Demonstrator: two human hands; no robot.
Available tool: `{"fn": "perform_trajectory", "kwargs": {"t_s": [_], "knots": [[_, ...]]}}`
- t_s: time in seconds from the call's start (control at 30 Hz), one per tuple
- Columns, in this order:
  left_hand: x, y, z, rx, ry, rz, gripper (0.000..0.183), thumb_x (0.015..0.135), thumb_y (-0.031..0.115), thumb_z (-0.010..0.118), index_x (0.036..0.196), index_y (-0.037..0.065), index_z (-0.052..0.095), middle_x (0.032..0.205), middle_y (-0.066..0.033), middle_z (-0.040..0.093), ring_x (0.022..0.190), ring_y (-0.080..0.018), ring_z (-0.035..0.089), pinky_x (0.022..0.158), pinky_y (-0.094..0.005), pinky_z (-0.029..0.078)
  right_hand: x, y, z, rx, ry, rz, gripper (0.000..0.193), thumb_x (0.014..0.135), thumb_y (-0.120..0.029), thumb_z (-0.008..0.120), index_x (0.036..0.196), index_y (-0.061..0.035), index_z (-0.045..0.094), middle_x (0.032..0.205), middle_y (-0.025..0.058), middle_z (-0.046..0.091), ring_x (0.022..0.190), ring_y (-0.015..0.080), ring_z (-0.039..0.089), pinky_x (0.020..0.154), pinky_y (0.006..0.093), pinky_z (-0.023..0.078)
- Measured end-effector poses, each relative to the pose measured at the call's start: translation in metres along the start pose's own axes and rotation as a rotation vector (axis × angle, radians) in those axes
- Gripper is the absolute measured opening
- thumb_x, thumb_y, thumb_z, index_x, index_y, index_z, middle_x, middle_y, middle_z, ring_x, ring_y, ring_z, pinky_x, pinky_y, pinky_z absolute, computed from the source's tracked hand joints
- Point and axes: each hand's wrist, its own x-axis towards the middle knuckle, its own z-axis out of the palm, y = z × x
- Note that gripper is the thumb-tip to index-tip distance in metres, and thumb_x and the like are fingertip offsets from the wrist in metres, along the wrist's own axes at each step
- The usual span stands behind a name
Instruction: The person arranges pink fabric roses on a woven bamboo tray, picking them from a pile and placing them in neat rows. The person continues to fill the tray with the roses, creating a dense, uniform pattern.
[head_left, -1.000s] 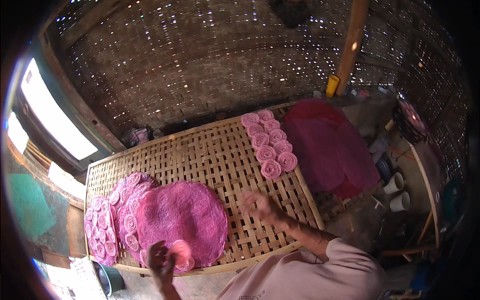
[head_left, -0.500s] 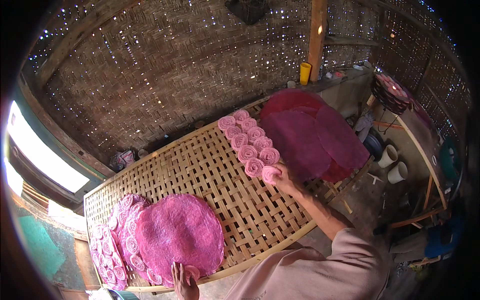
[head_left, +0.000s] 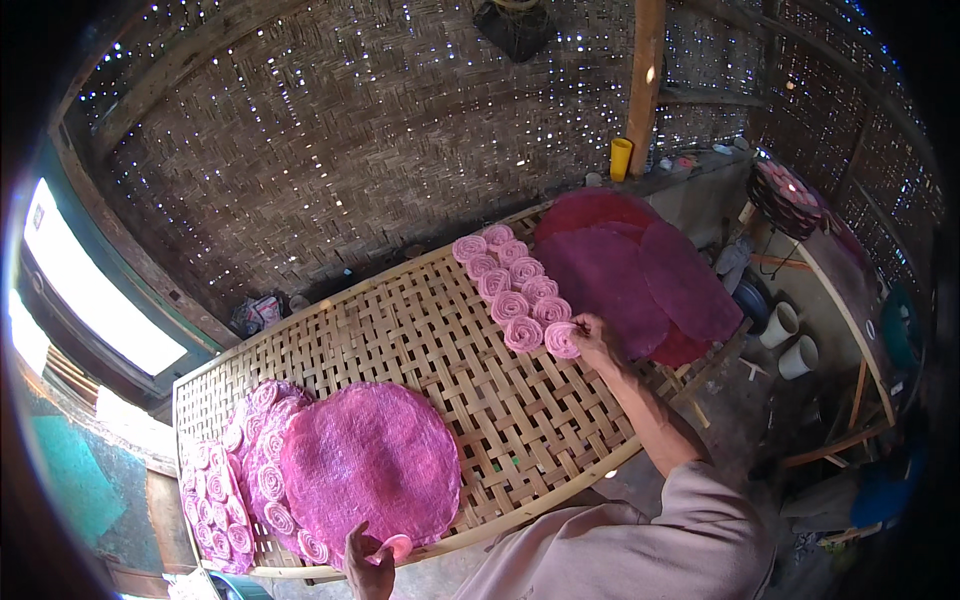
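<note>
My right hand (head_left: pixel 600 345) pinches the edge of a pink spiral rosette (head_left: pixel 561 341), which lies at the near end of two rows of similar rosettes (head_left: pixel 510 307) on a woven bamboo rack (head_left: pixel 400 335). My left hand (head_left: pixel 368 565) is at the rack's front edge, thumb and fingers closed on a small pink disc (head_left: pixel 399 547). Just beyond that hand lies a round magenta sheet (head_left: pixel 372 465). It partly covers other sheets dotted with pink rosettes (head_left: pixel 268 480) at the left end of the rack.
Dark purple-red round sheets (head_left: pixel 600 285) overlap at the rack's right end. A yellow cup (head_left: pixel 620 158) stands on a ledge by a wooden post (head_left: pixel 646 90). On the floor to the right are pale buckets (head_left: pixel 780 325). A woven wall (head_left: pixel 350 150) rises behind the rack.
The rosette at my right hand now lies flatter, and its spiral shows in full. My left fingers have risen off the magenta sheet's edge and closed on the small disc. The view has shifted slightly.
</note>
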Motion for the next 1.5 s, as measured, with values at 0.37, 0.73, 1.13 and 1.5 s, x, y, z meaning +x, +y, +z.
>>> {"fn": "perform_trajectory", "kwargs": {"t_s": [0.37,0.73,1.13,1.5], "knots": [[0.028,0.103,0.001,-0.621,-0.127,0.024,0.059,0.073,-0.007,0.072,0.129,0.0,0.054,0.091,-0.0034,0.06,0.083,-0.011,0.059,0.072,-0.0265,0.051,-0.059,-0.082,0.017,-0.372,0.108,-0.285,0.027,0.087,-0.017,0.07,0.112,-0.0068,0.066,0.105,0.0133,0.068,0.093,0.03,0.066,0.083,0.0371,0.053],[0.077,0.138,0.08,-0.74,-0.263,0.207,0.056,0.085,-0.002,0.07,0.137,0.0,0.049,0.128,-0.0104,0.057,0.12,-0.0221,0.056,0.096,-0.0341,0.05,-0.135,-0.133,0.055,0.431,-0.505,0.223,0.032,0.088,-0.026,0.073,0.109,-0.0014,0.069,0.093,0.004,0.069,0.088,0.0123,0.064,0.078,0.0279,0.053],[0.023,0.062,0.037,-0.347,0.162,0.128,0.048,0.081,0.002,0.072,0.128,0.007,0.06,0.129,-0.0132,0.06,0.119,-0.0293,0.059,0.098,-0.038,0.048,-0.07,-0.091,0.054,-0.605,0.291,-0.625,0.029,0.078,-0.016,0.078,0.104,-0.0047,0.07,0.102,0.0152,0.067,0.097,0.0335,0.062,0.088,0.043,0.049],[-0.016,0.044,0.031,-0.404,0.455,-0.039,0.037,0.085,0.003,0.069,0.122,0.003,0.064,0.125,-0.0112,0.063,0.114,-0.0241,0.06,0.094,-0.0347,0.049,-0.133,-0.136,0.201,-0.548,-0.156,-0.703,0.026,0.077,-0.03,0.081,0.085,-0.0097,0.067,0.091,0.0048,0.062,0.087,0.0302,0.061,0.075,0.0456,0.049]]}}
